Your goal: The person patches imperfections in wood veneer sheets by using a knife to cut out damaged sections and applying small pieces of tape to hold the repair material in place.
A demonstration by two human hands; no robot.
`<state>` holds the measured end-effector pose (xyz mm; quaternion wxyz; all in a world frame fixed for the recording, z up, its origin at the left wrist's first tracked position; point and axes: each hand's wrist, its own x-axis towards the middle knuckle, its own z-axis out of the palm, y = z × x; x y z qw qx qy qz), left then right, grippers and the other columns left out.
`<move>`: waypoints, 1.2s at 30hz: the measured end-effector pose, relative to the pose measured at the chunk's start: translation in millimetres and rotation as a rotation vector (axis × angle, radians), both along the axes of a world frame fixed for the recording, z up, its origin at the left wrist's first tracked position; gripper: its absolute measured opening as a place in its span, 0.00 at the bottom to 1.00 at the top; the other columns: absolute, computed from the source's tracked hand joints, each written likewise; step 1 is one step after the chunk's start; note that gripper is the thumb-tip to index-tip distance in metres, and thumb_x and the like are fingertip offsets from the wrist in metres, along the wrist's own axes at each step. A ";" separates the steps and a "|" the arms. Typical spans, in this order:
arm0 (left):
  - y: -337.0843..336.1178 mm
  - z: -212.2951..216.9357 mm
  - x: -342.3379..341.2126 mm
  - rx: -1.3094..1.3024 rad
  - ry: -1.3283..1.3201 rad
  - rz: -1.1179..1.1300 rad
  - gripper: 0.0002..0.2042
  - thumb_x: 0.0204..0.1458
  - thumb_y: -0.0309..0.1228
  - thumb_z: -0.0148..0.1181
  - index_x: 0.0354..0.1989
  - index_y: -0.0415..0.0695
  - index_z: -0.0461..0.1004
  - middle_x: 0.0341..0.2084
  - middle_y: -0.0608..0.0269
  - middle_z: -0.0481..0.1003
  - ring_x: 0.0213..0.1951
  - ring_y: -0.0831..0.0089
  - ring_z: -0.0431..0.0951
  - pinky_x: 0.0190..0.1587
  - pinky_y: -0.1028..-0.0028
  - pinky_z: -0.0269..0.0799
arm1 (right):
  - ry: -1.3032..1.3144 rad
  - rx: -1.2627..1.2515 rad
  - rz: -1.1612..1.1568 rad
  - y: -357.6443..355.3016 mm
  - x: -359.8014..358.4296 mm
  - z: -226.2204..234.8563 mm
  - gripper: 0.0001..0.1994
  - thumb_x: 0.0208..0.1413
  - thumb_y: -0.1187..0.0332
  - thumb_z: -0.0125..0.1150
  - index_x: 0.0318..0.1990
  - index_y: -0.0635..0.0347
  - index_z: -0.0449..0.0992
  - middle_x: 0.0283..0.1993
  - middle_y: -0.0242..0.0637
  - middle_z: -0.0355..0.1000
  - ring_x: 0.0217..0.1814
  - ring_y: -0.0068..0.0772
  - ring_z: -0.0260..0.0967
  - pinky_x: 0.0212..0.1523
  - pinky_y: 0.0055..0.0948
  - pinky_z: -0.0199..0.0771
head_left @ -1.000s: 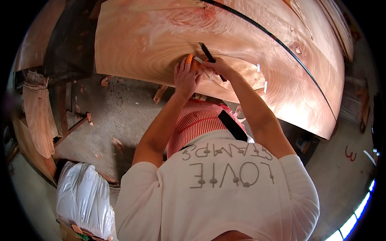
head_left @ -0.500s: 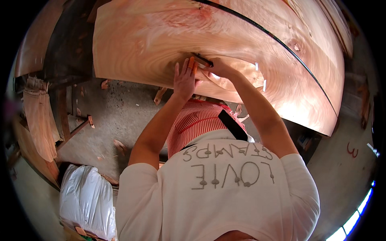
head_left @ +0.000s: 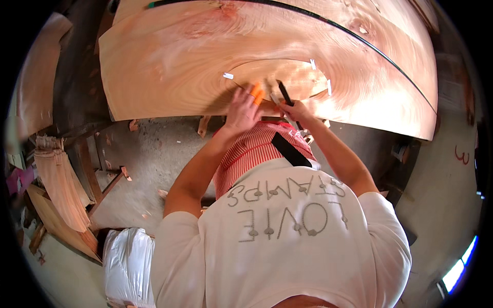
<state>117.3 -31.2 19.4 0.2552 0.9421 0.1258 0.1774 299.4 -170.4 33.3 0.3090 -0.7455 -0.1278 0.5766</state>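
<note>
My left hand (head_left: 243, 109) lies on the near edge of a wood veneer sheet (head_left: 149, 77), fingers stretched out, with orange coverings on some fingertips. Beneath and beyond the fingers is an oval veneer patch (head_left: 298, 74) set into the sheet. Small white tape pieces sit along its outline: one tape piece (head_left: 228, 75) at the left, two more at the right. In my right hand (head_left: 300, 114), closed at the patch's near side, is a slim black tool (head_left: 284, 92) pointing away from me. A pale strip shows beside it; I cannot make out its kind.
A long black flexible strip (head_left: 328, 23) curves across the sheet's far part. At left stand stacked veneer offcuts (head_left: 61, 179) and a metal frame (head_left: 109, 190). A white plastic-wrapped bundle (head_left: 128, 267) sits on the floor at lower left.
Both hands have come nearer to me and parted slightly. A white tape piece now shows at the patch's left, where my left hand was. The black tool now stands up from my right hand.
</note>
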 end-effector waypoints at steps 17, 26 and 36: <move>-45.7 -21.0 17.2 0.197 0.197 -0.158 0.15 0.47 0.30 0.48 0.41 0.41 0.75 0.50 0.58 0.66 0.63 0.65 0.53 0.63 0.52 0.45 | -0.343 0.108 -0.034 -43.9 -29.2 -37.8 0.12 0.49 0.63 0.61 0.33 0.64 0.75 0.20 0.34 0.71 0.23 0.24 0.68 0.27 0.27 0.68; -36.7 10.5 32.1 0.075 0.262 -0.241 0.26 0.44 0.39 0.58 0.52 0.41 0.67 0.56 0.54 0.61 0.61 0.60 0.55 0.62 0.54 0.47 | -0.271 0.220 -0.164 -87.8 71.7 -7.1 0.14 0.55 0.61 0.57 0.36 0.66 0.75 0.26 0.28 0.72 0.27 0.17 0.66 0.28 0.21 0.66; -82.1 1.4 128.4 0.063 0.286 -0.370 0.31 0.45 0.48 0.58 0.53 0.38 0.66 0.59 0.53 0.56 0.62 0.60 0.52 0.64 0.58 0.44 | -0.413 0.003 -0.162 -89.1 78.6 -23.6 0.17 0.49 0.60 0.62 0.39 0.67 0.75 0.29 0.33 0.74 0.30 0.21 0.69 0.31 0.25 0.69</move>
